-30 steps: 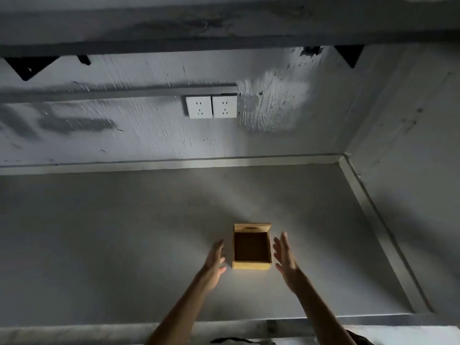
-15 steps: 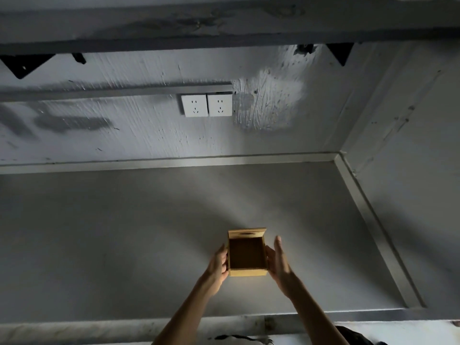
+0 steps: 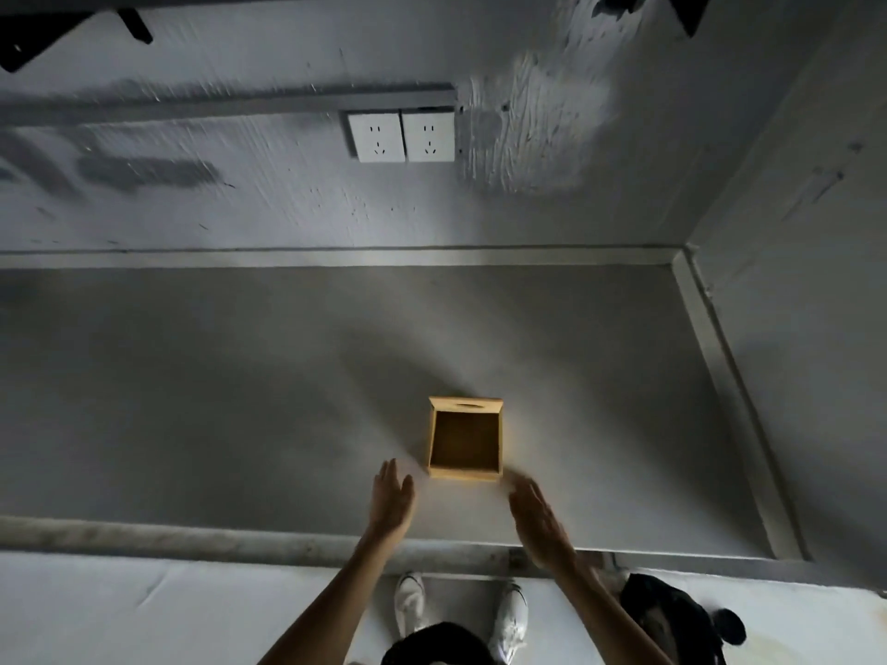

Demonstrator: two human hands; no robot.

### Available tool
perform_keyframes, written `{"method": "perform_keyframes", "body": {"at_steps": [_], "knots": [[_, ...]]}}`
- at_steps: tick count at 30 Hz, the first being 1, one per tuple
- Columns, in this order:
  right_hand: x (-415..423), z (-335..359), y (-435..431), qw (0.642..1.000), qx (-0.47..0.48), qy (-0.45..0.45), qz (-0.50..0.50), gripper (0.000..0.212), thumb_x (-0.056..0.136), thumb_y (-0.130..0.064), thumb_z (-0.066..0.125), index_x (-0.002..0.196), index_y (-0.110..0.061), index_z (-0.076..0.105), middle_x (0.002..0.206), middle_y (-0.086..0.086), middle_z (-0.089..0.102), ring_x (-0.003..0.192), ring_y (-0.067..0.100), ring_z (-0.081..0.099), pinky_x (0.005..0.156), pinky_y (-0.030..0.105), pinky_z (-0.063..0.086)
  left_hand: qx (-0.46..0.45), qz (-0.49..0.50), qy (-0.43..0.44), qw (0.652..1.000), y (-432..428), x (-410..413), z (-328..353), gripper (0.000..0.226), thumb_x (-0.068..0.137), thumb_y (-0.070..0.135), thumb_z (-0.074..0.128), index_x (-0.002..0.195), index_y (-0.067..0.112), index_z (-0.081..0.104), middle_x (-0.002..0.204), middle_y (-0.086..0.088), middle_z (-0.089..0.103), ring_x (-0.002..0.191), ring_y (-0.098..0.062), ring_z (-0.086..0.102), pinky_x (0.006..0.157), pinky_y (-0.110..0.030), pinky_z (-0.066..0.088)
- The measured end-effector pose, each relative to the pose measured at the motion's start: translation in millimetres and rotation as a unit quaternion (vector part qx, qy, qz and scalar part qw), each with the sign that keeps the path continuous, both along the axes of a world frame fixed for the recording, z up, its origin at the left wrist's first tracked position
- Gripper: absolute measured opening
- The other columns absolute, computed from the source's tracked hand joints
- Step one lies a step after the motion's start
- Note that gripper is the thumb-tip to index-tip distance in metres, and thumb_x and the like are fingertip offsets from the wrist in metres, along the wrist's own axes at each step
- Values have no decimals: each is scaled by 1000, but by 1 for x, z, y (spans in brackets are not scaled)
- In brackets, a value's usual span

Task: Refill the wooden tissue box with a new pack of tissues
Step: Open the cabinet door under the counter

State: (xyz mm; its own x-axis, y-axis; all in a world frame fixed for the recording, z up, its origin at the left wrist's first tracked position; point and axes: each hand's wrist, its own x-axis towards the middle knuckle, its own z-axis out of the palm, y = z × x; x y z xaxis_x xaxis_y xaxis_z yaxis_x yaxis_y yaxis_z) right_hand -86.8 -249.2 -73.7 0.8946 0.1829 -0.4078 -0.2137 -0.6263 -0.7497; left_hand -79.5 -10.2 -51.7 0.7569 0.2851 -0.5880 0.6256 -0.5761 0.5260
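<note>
The wooden tissue box point(image 3: 464, 467) stands open on the grey counter point(image 3: 240, 400), its inside bare and dark. Its lid point(image 3: 465, 404), with an oval slot, is tipped up at the far side. My left hand point(image 3: 391, 499) hovers just left of and nearer than the box, fingers straight and apart, touching nothing. My right hand point(image 3: 537, 523) is at the box's near right corner, also flat and holding nothing. No tissue pack is in sight.
The counter ends in a raised lip at the back wall point(image 3: 336, 257) and at the right wall point(image 3: 729, 400). Two white sockets point(image 3: 402, 136) sit on the back wall. A black bag point(image 3: 672, 616) lies on the floor beside my white shoes point(image 3: 410, 604).
Both hands held the box by its sides half a second ago; now they have let go and drawn back toward me. The view has tilted downward.
</note>
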Motion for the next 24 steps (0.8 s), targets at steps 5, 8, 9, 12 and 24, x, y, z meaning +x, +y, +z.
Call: {"method": "perform_keyframes", "body": {"at_steps": [5,8,9,12,24], "knots": [[-14,-40,-5,974,-168,-92,123,87,87,-54,54,154,-20,11,162,5,14,149,22,15,117,40,30,99,-180,49,977,10,-25,-30,94,88,44,61,154,23,-3,162,-6,-16,147,-38,-13,117,-56,9],[-16,-33,0,975,-167,-109,95,90,80,-35,73,152,-15,22,159,7,25,145,24,25,118,33,24,130,-192,37,972,5,-32,-36,107,81,38,71,154,24,-6,161,-7,-17,147,-37,-15,117,-60,6],[-17,-31,0,977,-162,-112,80,89,80,-33,74,151,-14,24,158,8,26,145,25,26,115,28,21,138,-187,24,972,4,-34,-39,108,81,36,72,153,25,-7,162,-7,-17,147,-37,-14,118,-60,6],[-17,-35,1,983,-138,-112,52,90,74,-25,80,149,-14,32,157,9,31,141,28,32,113,33,32,141,-172,0,975,3,-36,-43,106,82,30,72,153,24,-7,162,-6,-15,148,-36,-14,116,-59,3],[-29,-42,5,973,-158,-166,40,90,76,-49,69,149,-18,24,153,8,27,133,31,35,107,44,40,174,-184,-66,965,4,-44,-63,100,81,29,73,154,22,5,163,-7,-4,148,-39,-4,117,-60,9]]}}
